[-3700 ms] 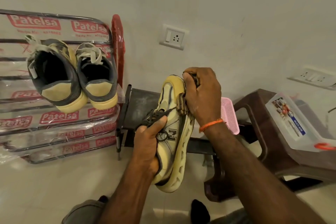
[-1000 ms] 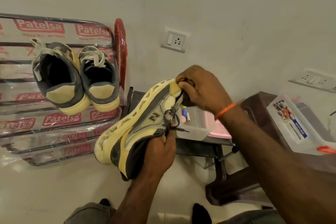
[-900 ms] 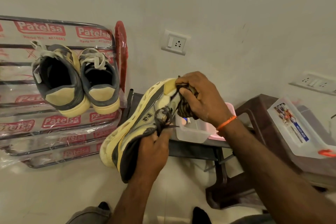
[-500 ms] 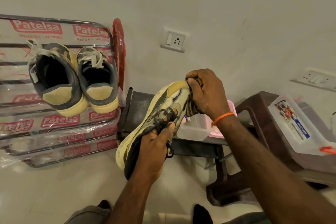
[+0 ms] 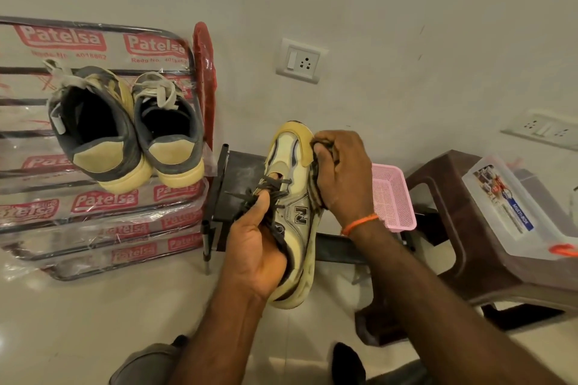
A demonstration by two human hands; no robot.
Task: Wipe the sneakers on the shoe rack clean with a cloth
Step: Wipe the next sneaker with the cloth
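My left hand (image 5: 255,255) grips a cream sneaker (image 5: 292,197) with dark laces by its collar, toe pointing up. Against the sneaker's right side near the toe, my right hand (image 5: 342,172) holds a dark striped cloth (image 5: 316,194) bunched in its fingers. Only the edge of the cloth shows under that hand. Two grey and yellow sneakers (image 5: 125,128) stand heel-out side by side on the top shelf of the plastic-wrapped metal shoe rack (image 5: 103,203) at the left.
Behind the held sneaker is a dark low stand (image 5: 240,178) with a pink mesh basket (image 5: 392,197). A brown plastic stool (image 5: 453,228) at the right carries a clear lidded box (image 5: 513,212). Wall sockets (image 5: 301,61) are above, pale floor tiles below.
The held sneaker has swung from lying sideways with its toe to the lower left to standing toe up. My right hand with the cloth has stayed at its toe end.
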